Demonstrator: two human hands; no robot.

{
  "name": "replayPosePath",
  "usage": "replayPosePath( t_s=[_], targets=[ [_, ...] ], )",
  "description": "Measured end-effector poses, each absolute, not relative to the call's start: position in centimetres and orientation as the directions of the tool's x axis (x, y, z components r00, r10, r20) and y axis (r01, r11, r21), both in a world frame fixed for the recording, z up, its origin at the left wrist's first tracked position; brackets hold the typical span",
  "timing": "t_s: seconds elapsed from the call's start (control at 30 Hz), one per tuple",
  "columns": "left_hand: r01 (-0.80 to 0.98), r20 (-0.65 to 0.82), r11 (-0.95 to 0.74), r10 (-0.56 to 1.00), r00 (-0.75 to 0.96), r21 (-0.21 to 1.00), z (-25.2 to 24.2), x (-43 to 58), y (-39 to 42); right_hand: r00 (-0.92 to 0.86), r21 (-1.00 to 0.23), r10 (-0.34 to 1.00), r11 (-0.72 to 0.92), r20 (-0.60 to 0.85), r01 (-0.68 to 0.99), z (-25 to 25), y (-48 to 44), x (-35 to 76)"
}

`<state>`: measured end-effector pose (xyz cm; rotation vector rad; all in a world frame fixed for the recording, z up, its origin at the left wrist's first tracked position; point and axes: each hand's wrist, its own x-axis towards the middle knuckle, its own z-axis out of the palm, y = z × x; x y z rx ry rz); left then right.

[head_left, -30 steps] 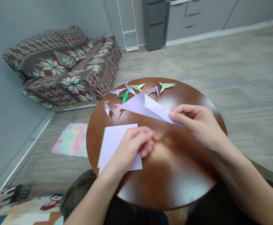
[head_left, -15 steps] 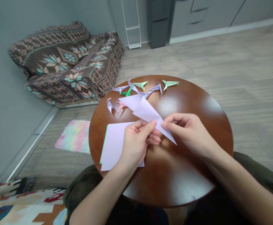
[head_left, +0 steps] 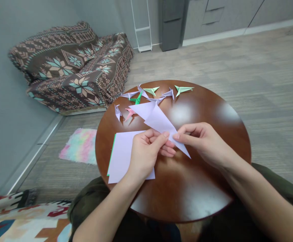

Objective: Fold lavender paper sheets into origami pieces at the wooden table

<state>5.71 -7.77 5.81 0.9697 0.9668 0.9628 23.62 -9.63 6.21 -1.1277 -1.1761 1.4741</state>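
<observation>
A folded sheet of lavender paper (head_left: 159, 120) is held above the table, its long point slanting down to the right and a wider flap at the upper left. My left hand (head_left: 148, 149) pinches its lower edge, thumb on top and fingers beneath. On the other edge, my right hand (head_left: 199, 141) grips the paper between thumb and index finger. Under and beside my left wrist lies a stack of lavender sheets (head_left: 122, 154), with a green sheet (head_left: 111, 154) peeking out at its left side.
Several folded paper figures stand at the far side of the round brown table (head_left: 212, 111), among them a pink one (head_left: 130, 114), a dark green one (head_left: 137, 98) and a pale green one (head_left: 183, 89). Beyond are a covered sofa (head_left: 81, 70) and a fluffy rug (head_left: 79, 146).
The folded paper has shifted very slightly right, and both hands still pinch it. Everything else on the table stays in place.
</observation>
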Motion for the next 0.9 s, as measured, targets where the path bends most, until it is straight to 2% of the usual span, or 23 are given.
replayPosePath(
  t_s=[0.37,0.57,0.67,0.77,0.9],
  targets=[
    [-0.164,-0.205,0.256,0.940,0.273,0.953,5.8,5.7,-7.8,-0.130,-0.961,0.985,-0.146,-0.118,-0.237,5.6,-9.4,23.4],
    [-0.242,-0.189,0.252,0.948,0.256,0.937,5.8,6.1,-8.1,-0.120,-0.962,0.989,-0.114,-0.086,-0.247,5.6,-9.6,23.0],
    [-0.361,-0.223,0.311,0.938,0.267,0.879,6.0,6.5,-8.3,-0.146,-0.964,0.986,-0.115,-0.081,-0.238,5.7,-9.7,22.7],
    [-0.482,-0.297,0.425,0.899,0.321,0.766,6.0,6.9,-8.5,-0.138,-0.967,0.986,-0.119,-0.089,-0.226,5.7,-9.8,22.4],
    [-0.530,-0.321,0.456,0.887,0.331,0.715,5.9,7.0,-8.5,-0.104,-0.977,0.990,-0.110,-0.092,-0.182,5.9,-9.8,22.0]
  ],
)
